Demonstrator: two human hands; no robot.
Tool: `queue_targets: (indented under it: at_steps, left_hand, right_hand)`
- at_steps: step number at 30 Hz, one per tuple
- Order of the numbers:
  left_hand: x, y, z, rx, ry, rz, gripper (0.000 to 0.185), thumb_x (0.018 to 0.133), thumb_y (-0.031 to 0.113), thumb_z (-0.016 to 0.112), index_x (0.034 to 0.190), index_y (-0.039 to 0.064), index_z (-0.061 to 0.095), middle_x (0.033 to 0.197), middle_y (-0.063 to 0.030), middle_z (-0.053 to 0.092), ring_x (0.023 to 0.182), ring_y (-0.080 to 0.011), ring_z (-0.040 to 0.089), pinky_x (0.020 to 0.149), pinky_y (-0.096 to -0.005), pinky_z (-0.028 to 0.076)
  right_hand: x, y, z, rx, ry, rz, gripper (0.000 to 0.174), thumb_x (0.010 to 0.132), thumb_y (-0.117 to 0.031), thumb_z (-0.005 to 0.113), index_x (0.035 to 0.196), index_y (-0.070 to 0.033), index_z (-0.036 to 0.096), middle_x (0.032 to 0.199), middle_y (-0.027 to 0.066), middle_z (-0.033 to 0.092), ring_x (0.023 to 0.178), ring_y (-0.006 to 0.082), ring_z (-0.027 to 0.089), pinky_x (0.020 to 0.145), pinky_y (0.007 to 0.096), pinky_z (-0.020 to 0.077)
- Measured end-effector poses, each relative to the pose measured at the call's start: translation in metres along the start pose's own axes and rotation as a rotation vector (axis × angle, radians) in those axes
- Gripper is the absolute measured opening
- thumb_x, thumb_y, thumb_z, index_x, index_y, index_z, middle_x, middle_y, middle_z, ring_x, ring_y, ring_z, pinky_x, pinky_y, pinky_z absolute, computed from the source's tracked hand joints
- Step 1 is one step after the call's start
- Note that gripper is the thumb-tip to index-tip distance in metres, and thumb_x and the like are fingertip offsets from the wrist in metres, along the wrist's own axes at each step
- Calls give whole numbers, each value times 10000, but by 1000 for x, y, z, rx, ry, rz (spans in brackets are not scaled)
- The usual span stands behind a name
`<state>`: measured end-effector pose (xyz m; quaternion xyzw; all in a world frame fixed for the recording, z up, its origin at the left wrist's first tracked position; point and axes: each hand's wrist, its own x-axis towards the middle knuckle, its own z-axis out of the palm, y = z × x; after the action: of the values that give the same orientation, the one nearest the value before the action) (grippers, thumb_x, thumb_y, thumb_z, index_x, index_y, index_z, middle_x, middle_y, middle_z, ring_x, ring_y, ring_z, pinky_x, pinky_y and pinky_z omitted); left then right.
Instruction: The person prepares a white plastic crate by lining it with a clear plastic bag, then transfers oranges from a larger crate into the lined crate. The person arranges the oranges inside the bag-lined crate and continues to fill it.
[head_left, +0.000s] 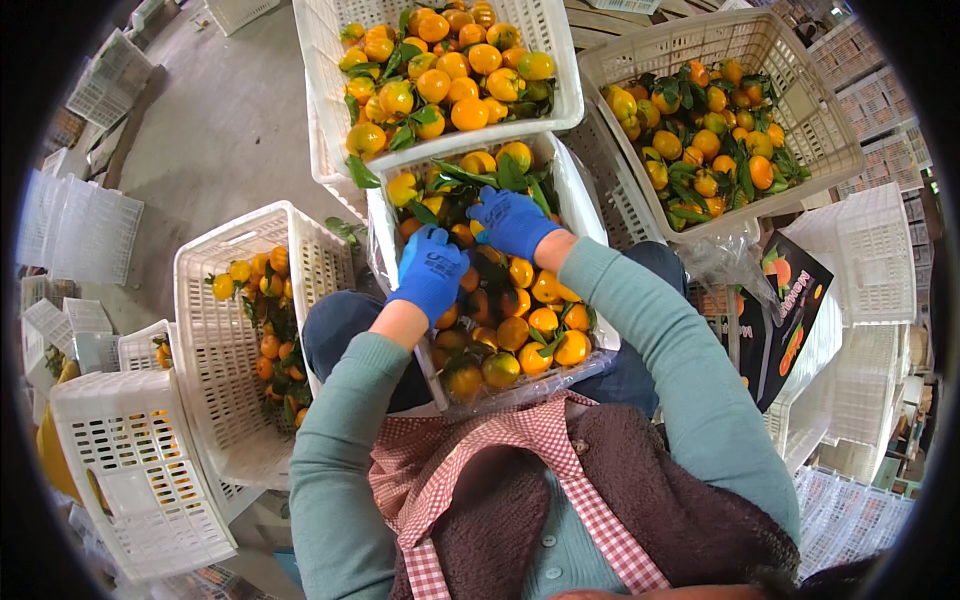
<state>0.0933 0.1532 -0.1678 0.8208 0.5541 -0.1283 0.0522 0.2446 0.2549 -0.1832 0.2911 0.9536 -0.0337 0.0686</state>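
Note:
Between the person's knees is a white plastic crate (577, 187) with a clear plastic liner, holding mandarins (513, 333) with green leaves. My left hand (431, 274), in a blue knit work glove, is at the crate's left side with its fingers bent down among fruit and leaves. My right hand (514, 221), gloved alike, lies over the fruit near the crate's middle, close beneath a cluster of leaves (480, 176). The fingertips of both hands are partly hidden, so whether either grips a mandarin is not clear. The hands are apart.
Beyond the lap crate stands another crate of mandarins (566, 82). A beige crate of leafy mandarins (832, 180) is at upper right, a tilted white crate (225, 420) with mandarins at left. Black printed cardboard (795, 315) and stacked white crates (877, 255) lie right. Concrete floor (202, 150) shows upper left.

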Motion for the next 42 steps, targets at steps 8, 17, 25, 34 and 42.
queue_targets:
  at_steps: [8, 17, 25, 34, 42]
  left_hand:
    - [-47, -8, -10, -82, 470, -124, 482, 714, 243, 721, 1172, 151, 604, 1093, -76, 602, 1137, -293, 489, 1092, -510, 240]
    - [-71, 38, -8, 155, 104, -247, 404, 774, 483, 624, 977, 139, 686, 989, -52, 587, 1112, -269, 479, 1137, -537, 141]
    - [-57, 41, -13, 292, -301, -201, 411, 882, 474, 509, 1092, 176, 698, 1154, -45, 616, 1166, -256, 475, 1131, -580, 51]
    - [-41, 2, -26, 97, 199, -210, 385, 764, 395, 638, 1033, 119, 624, 987, -105, 620, 1002, -277, 554, 949, -456, 386]
    - [1, 26, 18, -131, 319, -270, 680, 818, 407, 635, 1414, 181, 399, 1431, -165, 365, 1316, -424, 318, 1069, -573, 255]
  right_hand:
    - [-34, -30, -12, 465, 78, -84, 412, 810, -286, 632, 1178, -109, 580, 1033, 177, 600, 988, 317, 610, 827, 424, 502]
    - [-27, -48, -4, 258, -86, -92, 490, 804, -375, 660, 1210, -116, 568, 1090, 159, 603, 1000, 309, 622, 768, 437, 524]
    - [-9, -78, 4, -30, -286, -95, 226, 815, -307, 628, 931, -136, 719, 892, 107, 689, 844, 272, 683, 651, 427, 546]
    - [-54, -2, -20, 423, 90, -38, 377, 808, -358, 632, 1058, -77, 613, 992, 171, 663, 946, 347, 634, 821, 431, 504]
    - [-59, 28, 16, 442, 424, 100, 448, 876, -358, 575, 1237, -100, 517, 1096, 171, 609, 953, 353, 619, 814, 436, 499]
